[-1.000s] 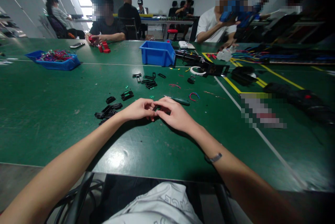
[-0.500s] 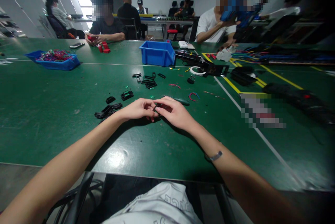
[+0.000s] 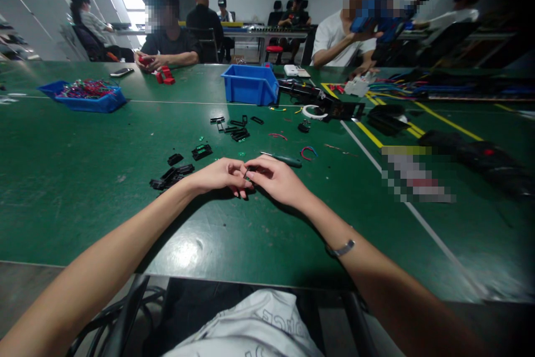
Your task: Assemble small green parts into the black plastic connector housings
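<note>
Above the green table [image 3: 225,243], my left hand [image 3: 225,174] and my right hand [image 3: 273,177] meet, their fingers closed on one small black part [image 3: 248,173]. Much of that part is hidden by the fingers. A screwdriver with a dark green handle [image 3: 288,161] lies just behind my right hand. Left of my left hand is a pile of black plastic pieces [image 3: 171,177], with a black housing holding a green board [image 3: 202,151] behind it. Several black frames [image 3: 239,133] lie farther back, and a red and blue wire [image 3: 308,153] curls at the right.
A blue bin [image 3: 251,87] stands at the back; a blue tray of wires [image 3: 90,95] is at the left. Black equipment [image 3: 326,106] and cables [image 3: 418,89] occupy the right. Two people sit across the table, one handling red parts [image 3: 166,75].
My hands remain together on the black part, with a slight shift of the fingers. The screwdriver's shaft shows more behind my right hand. The whole view has moved very slightly.
</note>
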{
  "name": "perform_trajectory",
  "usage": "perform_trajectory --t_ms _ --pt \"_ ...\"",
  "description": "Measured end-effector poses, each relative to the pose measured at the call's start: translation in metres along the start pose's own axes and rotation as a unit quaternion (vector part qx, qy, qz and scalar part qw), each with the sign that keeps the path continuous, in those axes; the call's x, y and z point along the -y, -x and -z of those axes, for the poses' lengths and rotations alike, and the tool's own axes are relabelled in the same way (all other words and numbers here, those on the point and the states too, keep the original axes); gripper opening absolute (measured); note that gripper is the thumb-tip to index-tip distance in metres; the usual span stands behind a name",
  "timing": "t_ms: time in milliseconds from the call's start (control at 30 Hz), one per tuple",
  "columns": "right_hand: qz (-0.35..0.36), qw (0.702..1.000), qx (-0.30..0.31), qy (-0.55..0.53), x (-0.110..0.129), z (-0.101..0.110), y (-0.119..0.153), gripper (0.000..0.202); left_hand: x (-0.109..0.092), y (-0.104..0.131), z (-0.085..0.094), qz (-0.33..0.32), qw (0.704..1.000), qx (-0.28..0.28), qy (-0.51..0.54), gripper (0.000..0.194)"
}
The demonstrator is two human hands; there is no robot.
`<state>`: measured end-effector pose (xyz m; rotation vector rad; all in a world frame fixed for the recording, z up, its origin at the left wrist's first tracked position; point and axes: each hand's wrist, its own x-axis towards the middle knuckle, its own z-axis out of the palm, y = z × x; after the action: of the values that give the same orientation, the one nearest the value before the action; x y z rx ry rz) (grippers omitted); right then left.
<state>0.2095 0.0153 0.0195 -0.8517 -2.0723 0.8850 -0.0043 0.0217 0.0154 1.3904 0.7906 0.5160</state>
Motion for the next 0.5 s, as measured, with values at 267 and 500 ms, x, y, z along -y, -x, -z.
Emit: perform_trajectory --t_ms 267,500 --pt "0.01 1.0 0.013 -0.001 -0.0005 -0.0023 0.0008 0.02 0.0023 -0.0022 0.0019 0.023 0.999 -0.003 0.026 0.029" --pt "-0.002 1.0 0.009 -0.016 -0.0002 -0.0051 0.0001 0.02 0.0033 -0.0035 0.0026 0.026 0.999 -0.001 0.027 0.031"
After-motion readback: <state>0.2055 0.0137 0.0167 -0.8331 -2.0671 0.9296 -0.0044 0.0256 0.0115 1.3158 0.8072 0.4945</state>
